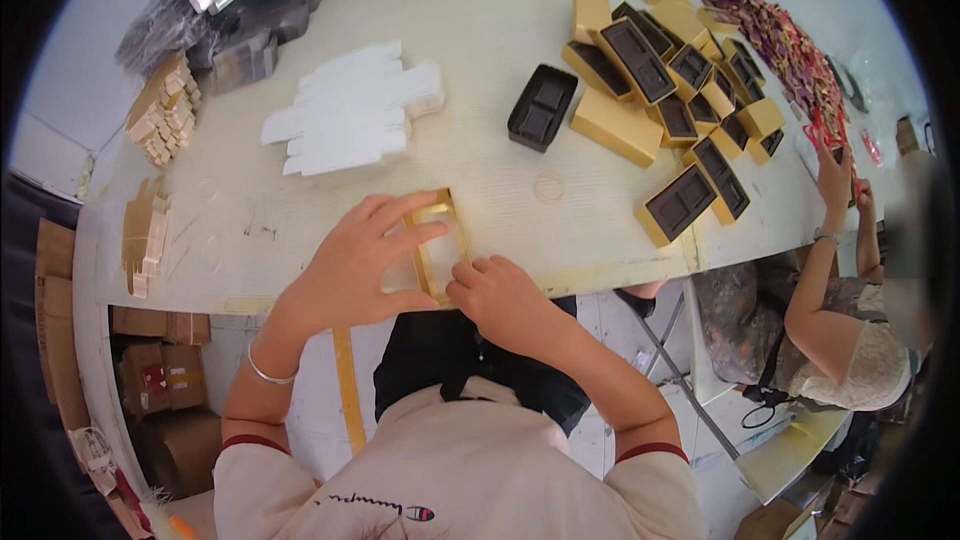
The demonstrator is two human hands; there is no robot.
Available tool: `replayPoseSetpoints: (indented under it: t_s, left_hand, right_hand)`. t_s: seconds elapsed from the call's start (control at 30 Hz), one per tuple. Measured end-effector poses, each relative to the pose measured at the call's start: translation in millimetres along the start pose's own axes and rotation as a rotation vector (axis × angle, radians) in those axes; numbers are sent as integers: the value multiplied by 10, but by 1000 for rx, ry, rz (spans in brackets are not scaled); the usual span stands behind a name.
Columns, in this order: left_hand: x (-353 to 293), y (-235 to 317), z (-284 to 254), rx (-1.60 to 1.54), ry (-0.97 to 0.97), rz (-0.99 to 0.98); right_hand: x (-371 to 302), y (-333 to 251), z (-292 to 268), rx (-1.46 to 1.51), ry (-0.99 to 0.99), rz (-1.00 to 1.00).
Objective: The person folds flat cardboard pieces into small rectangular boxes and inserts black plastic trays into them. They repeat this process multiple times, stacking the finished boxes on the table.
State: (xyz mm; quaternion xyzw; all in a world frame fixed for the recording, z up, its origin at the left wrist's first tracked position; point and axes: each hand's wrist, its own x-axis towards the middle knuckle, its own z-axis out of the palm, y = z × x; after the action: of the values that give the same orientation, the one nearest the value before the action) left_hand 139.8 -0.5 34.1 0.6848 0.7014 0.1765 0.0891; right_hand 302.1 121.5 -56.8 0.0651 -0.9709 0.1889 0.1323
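A narrow gold carton (460,232) with a pale, open middle lies at the table's front edge, between my hands. My left hand (345,265) spans it lengthwise, fingers stretched over the far end and thumb at the near end. Closed fingers of my right hand (495,300) pinch the near right side; the fingertips are partly hidden. Farther off lies a stack of flat white card blanks (350,110). To its right sits a dark plastic tray (542,108) with shaped hollows.
Several gold boxes with dark trays (680,205) are piled at right. Stacks of gold card blanks (146,235) stand at left, below dark plastic trays in clear wrap (245,60). Small red wrapped pieces (770,35) heap at far right, where another person's hands (835,180) work.
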Motion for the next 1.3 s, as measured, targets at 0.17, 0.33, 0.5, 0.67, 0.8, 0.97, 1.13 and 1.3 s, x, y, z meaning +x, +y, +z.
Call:
replayPoseSetpoints:
  t_s: [0.17, 0.33, 0.5, 0.67, 0.8, 0.97, 1.13, 1.3]
  left_hand:
    - [77, -528, 312, -114, 29, -84]
    - [165, -383, 350, -138, -69, -311]
    - [-54, -323, 339, -165, 17, -151]
    - [-169, -373, 547, -204, 27, -216]
    - [-198, -348, 659, -196, 148, -226]
    - [-224, -282, 673, -309, 131, -305]
    - [-265, -295, 747, -336, 175, -308]
    - [-249, -328, 818, -353, 259, -264]
  right_hand:
    - [95, 291, -348, 327, 295, 133]
    - [284, 1210, -465, -335, 399, 304]
    - [374, 1347, -512, -525, 181, 304]
    - [358, 1361, -691, -258, 110, 310]
    - [328, 1416, -841, -76, 245, 255]
    - [327, 1365, -828, -92, 237, 308]
    - [354, 1442, -802, 101, 55, 559]
    - [413, 1491, -881, -77, 458, 252]
